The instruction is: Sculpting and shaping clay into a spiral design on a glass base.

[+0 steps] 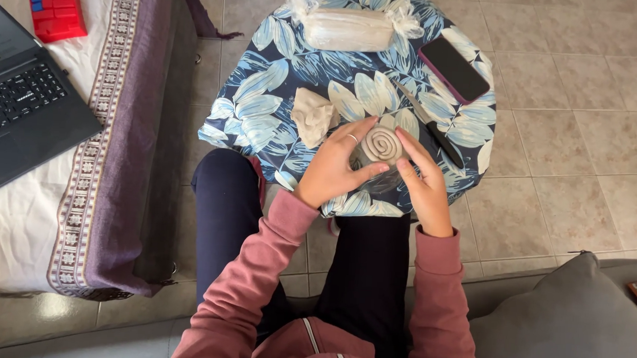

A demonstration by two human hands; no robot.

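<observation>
Two hands cup one clay spiral [382,143] on the round leaf-print table [266,74], near its front edge. Left hand [336,167] presses its left flank, right hand [424,179] its right; fingers wrap it, palms apart. Coil is round, flat face upward, no clear long axis. Knife [429,125] lies just beyond.

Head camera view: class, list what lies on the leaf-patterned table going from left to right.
Loose clay lump → left hand → spiral clay coil → right hand → dark phone. The wrapped clay block and the knife overlap these, so I leave them out.
</observation>
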